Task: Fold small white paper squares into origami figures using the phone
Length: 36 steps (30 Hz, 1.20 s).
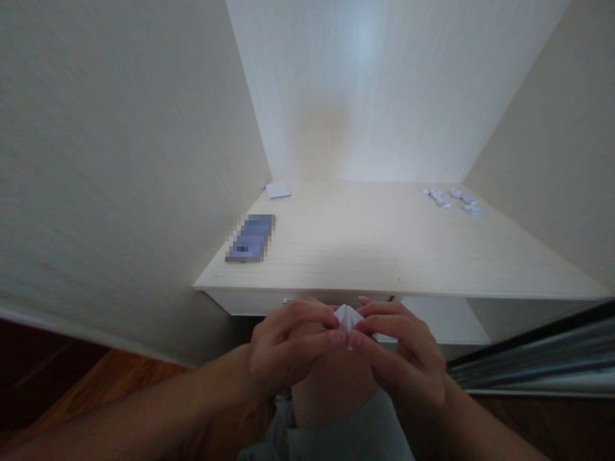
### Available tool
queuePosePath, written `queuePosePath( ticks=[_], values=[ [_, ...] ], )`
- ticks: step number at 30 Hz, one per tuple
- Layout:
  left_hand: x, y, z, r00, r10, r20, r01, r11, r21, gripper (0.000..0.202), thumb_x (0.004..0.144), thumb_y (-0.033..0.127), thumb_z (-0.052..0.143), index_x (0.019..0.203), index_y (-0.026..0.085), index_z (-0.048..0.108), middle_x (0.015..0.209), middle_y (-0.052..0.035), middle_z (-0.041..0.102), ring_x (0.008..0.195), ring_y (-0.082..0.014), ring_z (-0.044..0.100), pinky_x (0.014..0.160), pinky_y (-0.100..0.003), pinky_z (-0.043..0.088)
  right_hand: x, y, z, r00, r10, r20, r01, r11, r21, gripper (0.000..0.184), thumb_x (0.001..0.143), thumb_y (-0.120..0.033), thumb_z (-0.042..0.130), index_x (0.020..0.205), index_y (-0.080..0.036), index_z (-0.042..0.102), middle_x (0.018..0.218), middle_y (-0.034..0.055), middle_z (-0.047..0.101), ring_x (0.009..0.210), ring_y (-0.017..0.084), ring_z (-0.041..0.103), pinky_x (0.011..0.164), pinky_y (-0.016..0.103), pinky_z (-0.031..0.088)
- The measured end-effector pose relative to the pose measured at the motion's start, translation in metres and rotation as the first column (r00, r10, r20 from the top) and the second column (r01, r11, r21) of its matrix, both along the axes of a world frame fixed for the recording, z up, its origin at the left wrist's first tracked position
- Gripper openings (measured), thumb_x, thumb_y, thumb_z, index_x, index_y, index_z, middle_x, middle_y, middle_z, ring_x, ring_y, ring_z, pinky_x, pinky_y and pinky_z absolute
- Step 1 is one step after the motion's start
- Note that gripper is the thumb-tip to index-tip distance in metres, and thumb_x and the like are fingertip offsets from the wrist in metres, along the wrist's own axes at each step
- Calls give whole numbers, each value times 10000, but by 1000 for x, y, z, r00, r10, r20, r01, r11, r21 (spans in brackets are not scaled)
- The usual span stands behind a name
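Observation:
A small piece of folded white paper (pixel 348 317) is held up in front of the shelf's front edge, above my knee. My left hand (pixel 295 342) pinches its left side between thumb and fingers. On the other side, my right hand (pixel 401 346) grips it the same way, with the thumb low on the front. Creases meet at a point near the top of the paper. Parts of it are hidden behind my fingertips.
On the pale wooden shelf (pixel 346 221), a blurred-out bluish flat object (pixel 251 238) lies at the left. Behind it is a white paper square (pixel 278 190). Several small folded white paper pieces (pixel 439 197) lie at the back right. Panels enclose the shelf's sides and back.

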<state>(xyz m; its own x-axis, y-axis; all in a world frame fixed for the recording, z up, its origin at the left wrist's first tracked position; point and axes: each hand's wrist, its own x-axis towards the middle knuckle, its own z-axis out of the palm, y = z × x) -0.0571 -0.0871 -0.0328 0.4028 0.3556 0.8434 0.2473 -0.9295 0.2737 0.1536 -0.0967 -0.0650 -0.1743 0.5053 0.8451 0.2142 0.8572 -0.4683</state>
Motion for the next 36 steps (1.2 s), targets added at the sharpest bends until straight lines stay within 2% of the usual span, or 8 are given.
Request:
queuePosePath(
  ticks=[4,11,14,17,22,26,32,36],
  values=[
    [2,7,12,1000,4,-29,-1,996,91,101,933,168,662,1032,173,677,954,-60,691,875,-143,704,737,-216,616,8,7,5,994,-55,99,42,991,130,270,890,-115,704,1127,-243,712,939,34,741,950,227,693,868,439,647],
    [2,14,25,995,-74,-61,81,991,108,96,961,149,596,1035,157,656,931,-77,686,844,-149,701,744,-241,620,21,15,42,934,-149,324,-7,901,435,225,917,-91,627,1100,-183,720,924,73,739,948,234,691,739,362,650],
    [1,13,32,996,-50,-69,58,990,128,91,939,150,634,1027,150,655,938,-79,696,845,-140,701,759,-219,612,21,14,46,951,-40,306,-69,939,338,262,958,-111,563,1184,-165,684,960,95,749,1018,251,694,797,402,654],
    [2,9,40,999,-10,-47,12,999,47,70,924,172,673,993,157,668,913,-66,706,830,-122,698,749,-188,601,15,9,45,980,43,192,-83,975,206,299,947,-99,583,1226,-179,656,1001,101,741,1069,252,689,829,393,644],
    [6,2,50,999,-45,4,45,994,-103,42,943,165,650,952,198,674,913,-49,734,817,-117,716,732,-194,605,1,4,59,998,46,40,-50,991,120,299,909,-31,610,1113,-236,686,930,60,732,926,209,706,757,354,625],
    [0,0,63,989,-140,-38,131,975,-181,110,962,141,609,987,221,680,926,-48,749,827,-127,732,731,-206,614,3,0,77,989,144,47,-145,989,29,219,912,-60,645,1037,-226,714,892,62,739,888,199,707,727,318,613],
    [-20,-6,91,893,-382,-239,264,874,-409,225,993,202,554,1074,288,746,983,-43,772,823,-150,744,712,-220,625,23,-9,108,858,425,290,-372,902,-220,213,971,-104,590,1066,-250,713,919,34,740,918,168,685,855,321,583],
    [-24,-10,115,820,-410,-400,238,879,-412,262,978,220,576,1103,353,764,974,-21,770,806,-150,730,683,-225,609,26,-12,127,736,523,429,-409,849,-334,165,987,-158,596,1006,-252,730,989,23,737,992,149,687,935,289,562]
  ],
)
